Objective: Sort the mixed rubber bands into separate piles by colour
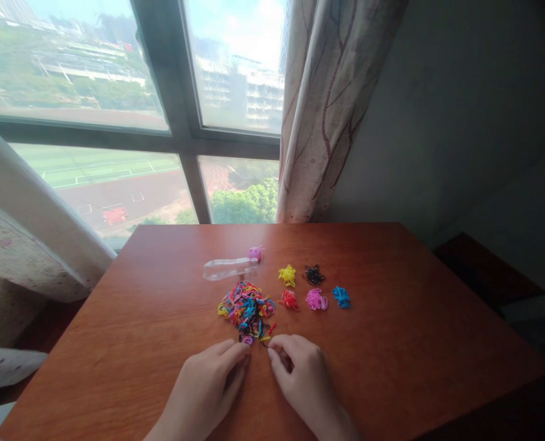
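At six o'clock of the mixed pile [247, 309] on the desk [405, 367], my left hand [214, 376] and right hand [302, 370] are pinching narrow, whether on a band I can't tell. Tugging risks dragging tangled bands into the red pile [289, 300] at two o'clock.

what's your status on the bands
Left hand, right hand at near edge of mixed pile, fingertips touching it, grip unclear. Five small piles right of it. Bottle lies behind, clear of hands.

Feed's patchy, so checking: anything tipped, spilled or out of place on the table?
Only the clear bottle lies on its side, behind the mixed pile of bands. The five small single-colour piles sit apart and tidy.
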A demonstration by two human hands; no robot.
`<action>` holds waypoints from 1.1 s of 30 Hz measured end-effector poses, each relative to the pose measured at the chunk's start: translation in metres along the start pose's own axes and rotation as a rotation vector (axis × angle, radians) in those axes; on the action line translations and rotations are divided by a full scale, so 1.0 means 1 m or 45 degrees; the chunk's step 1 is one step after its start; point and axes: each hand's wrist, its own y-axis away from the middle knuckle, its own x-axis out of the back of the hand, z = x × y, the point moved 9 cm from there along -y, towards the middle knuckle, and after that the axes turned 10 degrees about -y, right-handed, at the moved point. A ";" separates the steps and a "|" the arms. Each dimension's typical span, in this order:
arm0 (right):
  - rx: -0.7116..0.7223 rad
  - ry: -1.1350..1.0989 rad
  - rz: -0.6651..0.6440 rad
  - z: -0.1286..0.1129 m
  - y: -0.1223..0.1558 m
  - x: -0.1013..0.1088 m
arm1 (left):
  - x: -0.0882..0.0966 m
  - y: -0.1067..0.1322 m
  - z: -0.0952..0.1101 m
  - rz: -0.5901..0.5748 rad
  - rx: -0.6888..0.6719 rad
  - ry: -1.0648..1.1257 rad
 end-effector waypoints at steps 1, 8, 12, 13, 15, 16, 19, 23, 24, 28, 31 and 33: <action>-0.022 -0.035 0.021 0.005 -0.001 0.006 | 0.000 0.000 0.000 0.002 -0.005 -0.007; -0.111 0.104 0.343 0.052 -0.032 0.089 | 0.000 -0.002 0.004 0.009 -0.030 -0.067; -0.117 0.355 0.394 0.064 -0.060 0.114 | -0.002 -0.002 0.004 -0.015 -0.031 -0.076; -0.124 0.406 0.375 0.065 -0.066 0.114 | -0.002 -0.002 0.004 -0.021 -0.034 -0.075; -0.159 0.493 0.322 0.067 -0.077 0.109 | -0.004 0.000 0.004 -0.029 -0.035 -0.077; -0.181 0.528 0.300 0.069 -0.082 0.105 | -0.004 0.000 0.003 -0.035 -0.035 -0.079; -0.224 0.586 0.256 0.071 -0.092 0.097 | -0.007 0.001 0.002 -0.049 -0.028 -0.076; -0.266 0.633 0.237 0.075 -0.097 0.099 | -0.007 0.001 0.003 -0.065 -0.020 -0.057; -0.281 0.645 0.239 0.076 -0.096 0.101 | -0.007 0.001 0.003 -0.068 -0.019 -0.057; -0.366 0.703 0.265 0.084 -0.089 0.114 | -0.005 0.000 0.004 -0.066 -0.026 -0.064; -0.434 0.750 0.275 0.088 -0.084 0.118 | -0.004 0.000 0.004 -0.052 -0.031 -0.064; -0.471 0.776 0.266 0.089 -0.083 0.117 | -0.004 0.000 0.004 -0.039 -0.030 -0.062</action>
